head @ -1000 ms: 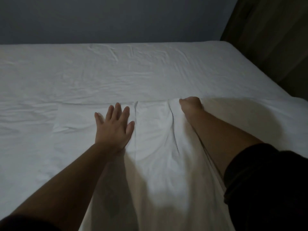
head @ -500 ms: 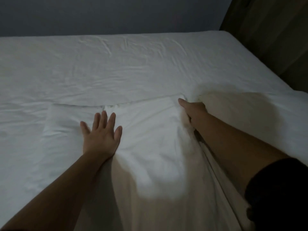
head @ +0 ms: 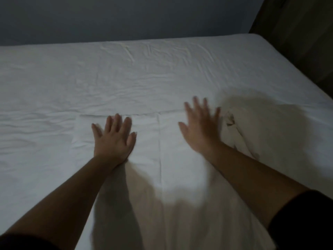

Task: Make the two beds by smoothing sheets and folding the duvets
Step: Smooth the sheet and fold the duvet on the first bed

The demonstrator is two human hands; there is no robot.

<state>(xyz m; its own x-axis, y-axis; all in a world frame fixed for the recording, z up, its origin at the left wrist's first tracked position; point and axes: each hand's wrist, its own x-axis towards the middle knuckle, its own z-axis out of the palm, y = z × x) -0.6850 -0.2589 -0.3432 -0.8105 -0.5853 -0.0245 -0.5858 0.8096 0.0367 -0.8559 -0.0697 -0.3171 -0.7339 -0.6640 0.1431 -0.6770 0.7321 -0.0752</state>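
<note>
A big bed (head: 304, 82) fills most of the view. A white sheet (head: 126, 78) covers it. The sheet has many small wrinkles, most of them near the far side.

A white duvet (head: 162, 168) lies on the near part of the bed, on top of the sheet. Its far edge runs straight across, just past the fingertips of the left hand. A long crease (head: 160, 141) runs down the duvet between the two hands.

The left hand (head: 115, 138) lies flat on the duvet, palm down. Its fingers are straight and a little apart. It holds nothing.

The right hand (head: 200, 127) is over the duvet too, a bit farther away than the left one. Its fingers are straight and spread wide, and it holds nothing. It looks blurry, so I cannot tell if it presses on the cloth. Just to its right the duvet is bunched up in a lump (head: 234, 129).

A dark sleeve (head: 304, 222) covers the right arm near the bottom corner.

Behind the bed is a dark gray wall (head: 126, 17). A dark brown panel (head: 302, 33) stands at the far right.
</note>
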